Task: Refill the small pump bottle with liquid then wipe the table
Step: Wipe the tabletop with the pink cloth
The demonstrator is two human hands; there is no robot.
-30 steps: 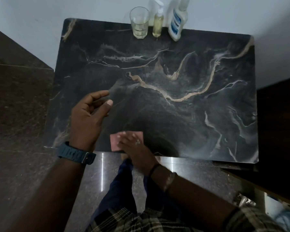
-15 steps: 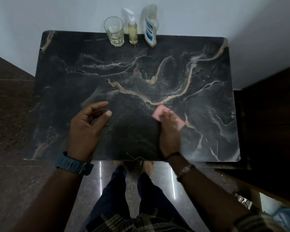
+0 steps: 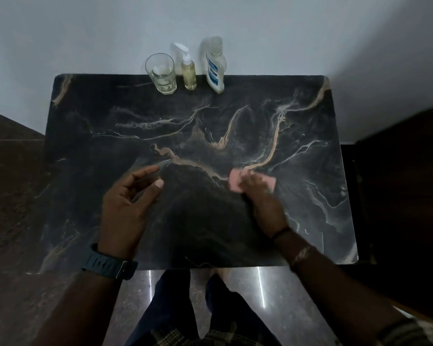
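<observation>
on the dark marbled surface (image 3: 110, 116), right of its middle, the right hand (image 3: 264, 203) lies palm down with its fingers spread flat over a pink cloth (image 3: 235, 182), pressing it to the top. the cloth shows on both sides of the fingers, a rounded fold to the left and a corner to the right; the hand and cloth are blurred, so the exact lie of each finger cannot be told.

the left hand (image 3: 125, 208) hangs above the near left part of the surface, loosely open, fingers gently curled and thumb out, holding nothing. a dark watch (image 3: 109, 264) is strapped on that wrist.

at the far edge, against the pale wall, three things stand upright in a row: a drinking glass (image 3: 161, 73) with a little pale liquid at the left, the small pump bottle (image 3: 188, 71) of yellowish liquid just beside it in the middle, and a taller clear bottle (image 3: 215, 68) with a blue label on the right, near but apart.
</observation>
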